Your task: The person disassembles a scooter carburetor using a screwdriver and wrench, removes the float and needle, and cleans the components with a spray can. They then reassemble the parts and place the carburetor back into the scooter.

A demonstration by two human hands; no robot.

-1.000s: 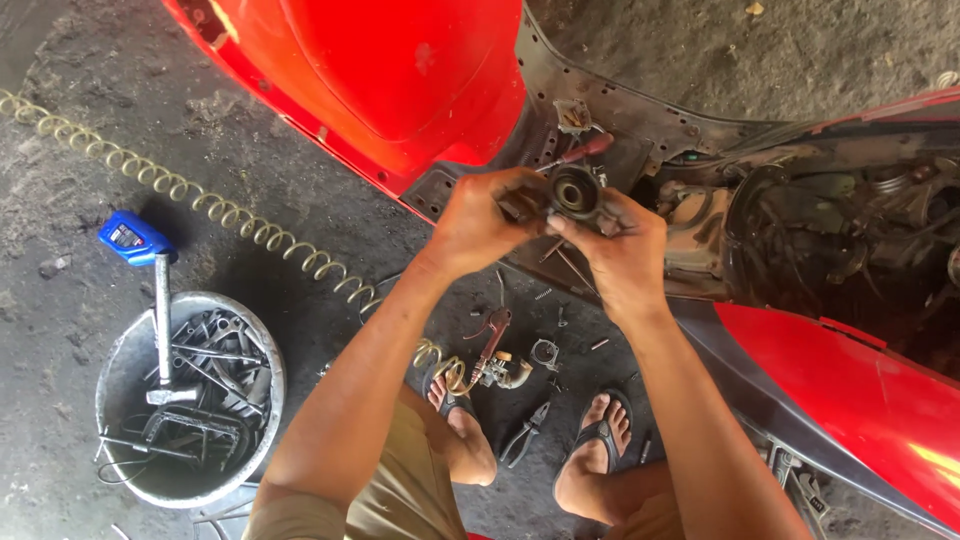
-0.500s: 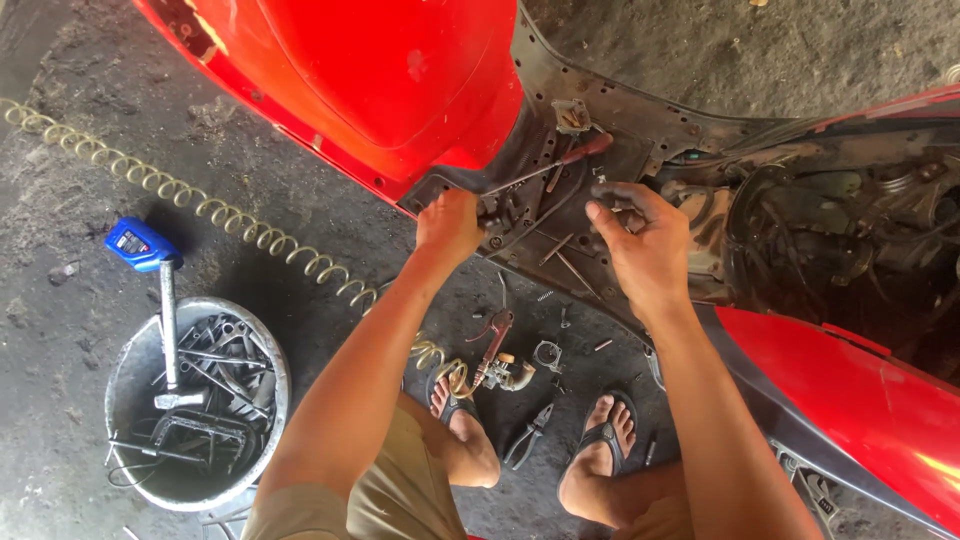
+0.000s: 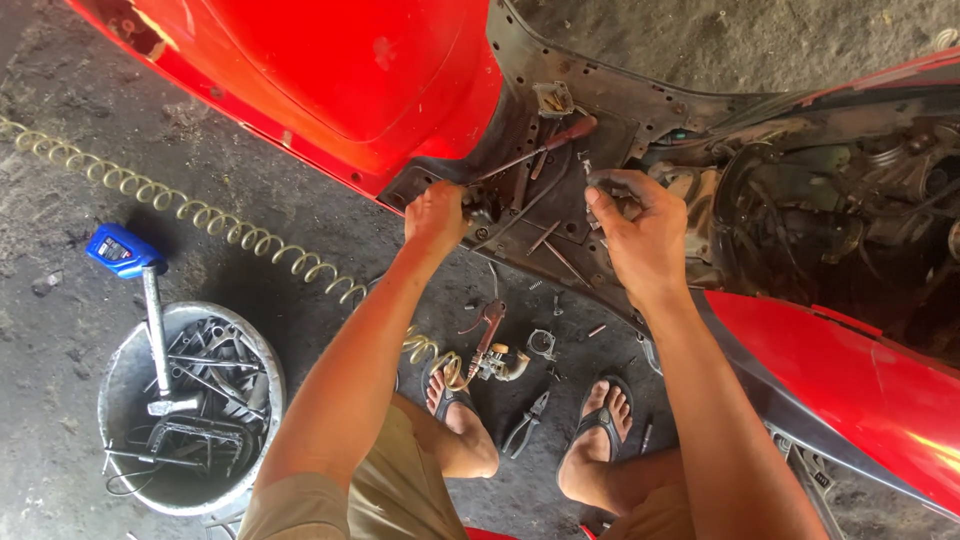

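Note:
I squat beside a red scooter (image 3: pixel 330 80) whose dark footboard (image 3: pixel 545 235) is stripped bare. My left hand (image 3: pixel 435 215) is closed at the footboard's near edge on a small dark metal part (image 3: pixel 477 205). My right hand (image 3: pixel 640 230) is curled over a dark grey part (image 3: pixel 607 184) at the middle of the footboard, next to the exposed engine (image 3: pixel 850 220). A screwdriver with a red handle (image 3: pixel 545 148) lies slanted across the footboard between and above my hands.
A metal bucket (image 3: pixel 272 385) full of wrenches stands at the lower left, with a blue-topped tool (image 3: pixel 125 250) leaning out of it. A coiled hose (image 3: pixel 230 235) crosses the concrete floor. Pliers (image 3: pixel 525 430), a brass-fitted tool (image 3: pixel 492 355) and small parts lie by my sandalled feet.
Both hands held a round dark part together up near my face. They have since dropped onto the footboard and moved apart, left to its near edge, right to its middle.

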